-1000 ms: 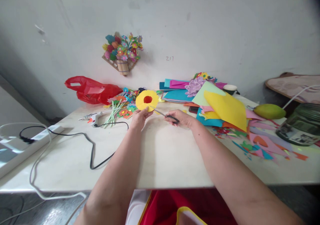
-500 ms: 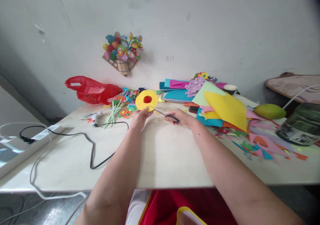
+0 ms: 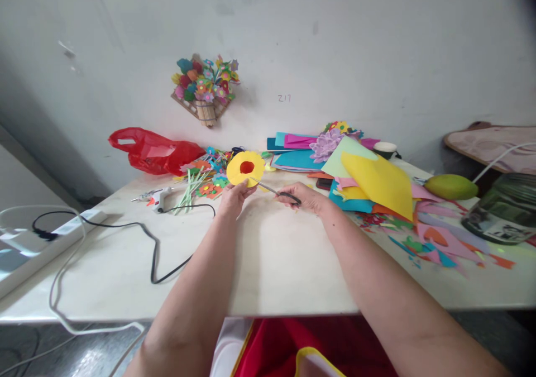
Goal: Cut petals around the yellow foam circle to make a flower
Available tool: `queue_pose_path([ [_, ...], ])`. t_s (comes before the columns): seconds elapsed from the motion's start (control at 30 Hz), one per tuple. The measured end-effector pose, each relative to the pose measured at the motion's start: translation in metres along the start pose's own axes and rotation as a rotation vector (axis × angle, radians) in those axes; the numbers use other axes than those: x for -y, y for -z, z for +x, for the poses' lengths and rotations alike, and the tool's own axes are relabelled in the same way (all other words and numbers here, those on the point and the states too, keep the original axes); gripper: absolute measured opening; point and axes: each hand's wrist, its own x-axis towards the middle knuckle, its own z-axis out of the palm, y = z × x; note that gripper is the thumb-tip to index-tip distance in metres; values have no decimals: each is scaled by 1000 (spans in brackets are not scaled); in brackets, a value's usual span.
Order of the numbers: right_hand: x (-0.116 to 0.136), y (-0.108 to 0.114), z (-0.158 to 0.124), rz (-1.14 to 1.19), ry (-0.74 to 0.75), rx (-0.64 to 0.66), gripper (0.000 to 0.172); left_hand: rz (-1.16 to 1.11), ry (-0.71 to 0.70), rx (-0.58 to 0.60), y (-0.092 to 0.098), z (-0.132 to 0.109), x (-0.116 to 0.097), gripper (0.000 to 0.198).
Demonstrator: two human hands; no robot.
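Between the thumb and fingers of my left hand (image 3: 234, 198) is a round yellow foam flower (image 3: 234, 171) with a red centre (image 3: 247, 167), held up above the table. Scallops show along part of its upper rim. My right hand (image 3: 299, 195) is wrapped round the dark handles of a pair of scissors (image 3: 271, 189). Their metal blades point left and meet the flower's lower right edge, close to my left fingertips. Whether the blades are parted there is too small to tell.
Left lie a white glue gun (image 3: 158, 199) with a black cord, pale green sticks (image 3: 192, 190), a red plastic bag (image 3: 154, 152) and a power strip (image 3: 69, 229). Right are coloured foam sheets (image 3: 379, 179), scraps (image 3: 444, 243), a green mango (image 3: 451, 187) and a glass jar (image 3: 505, 209).
Hardly anything differs. The flower has shifted very slightly left in my left hand, and the scissors stay at its lower edge. A tiny yellow bit now shows below my right hand.
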Motion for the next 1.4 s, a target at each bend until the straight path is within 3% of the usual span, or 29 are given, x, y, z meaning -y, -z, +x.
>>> queue_pose_path([
  [0.33, 0, 0, -1, -57, 3, -22, 36, -23, 10, -15, 0, 0, -1, 17],
  [0.87, 1, -1, -2, 1, -28, -8, 29, 92, 86, -40, 8, 0, -10, 20],
  [1.1, -5, 2, 1, 25, -18, -9, 36, 81, 18, -42, 4, -1, -8, 34],
  [1.4, 1, -5, 1, -27, -11, -82, 33, 43, -55, -36, -6, -1, -2, 41],
])
